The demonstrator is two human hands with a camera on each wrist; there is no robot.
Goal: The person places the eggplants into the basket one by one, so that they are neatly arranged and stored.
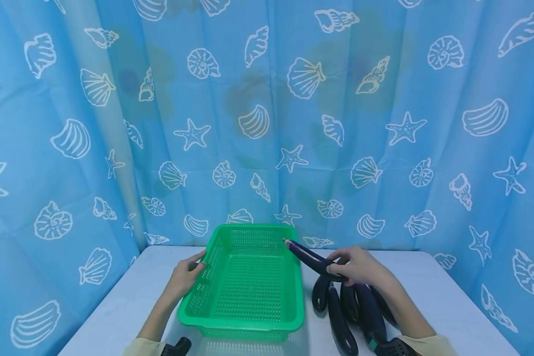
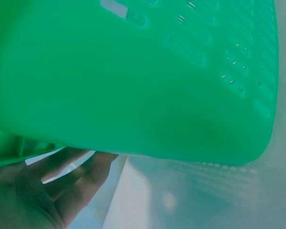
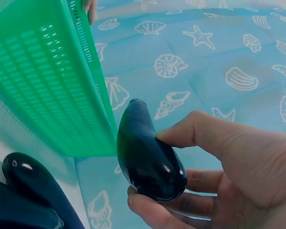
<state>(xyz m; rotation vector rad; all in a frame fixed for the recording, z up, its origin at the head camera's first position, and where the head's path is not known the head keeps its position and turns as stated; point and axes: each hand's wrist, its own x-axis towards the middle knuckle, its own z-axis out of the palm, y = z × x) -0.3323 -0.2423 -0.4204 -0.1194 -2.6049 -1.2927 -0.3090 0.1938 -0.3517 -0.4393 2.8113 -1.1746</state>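
Observation:
My right hand (image 1: 360, 267) holds a dark purple eggplant (image 1: 308, 257) between thumb and fingers, its stem end pointing left over the right rim of a green plastic basket (image 1: 244, 326). In the right wrist view, the rounded end of the held eggplant (image 3: 155, 167) faces the camera, gripped by the thumb above and fingers below. My left hand (image 1: 184, 277) grips the basket's left rim. From the left wrist, the basket's smooth outer wall (image 2: 109, 90) fills most of the view, with the left hand's fingers (image 2: 88, 183) at its edge. Nothing lies inside the basket.
Several more eggplants (image 1: 340, 321) lie in a loose pile on the white table (image 1: 120, 306), right of the basket and below my right hand. A blue curtain (image 1: 267, 148) with white seashell and starfish prints hangs behind and along both sides of the table.

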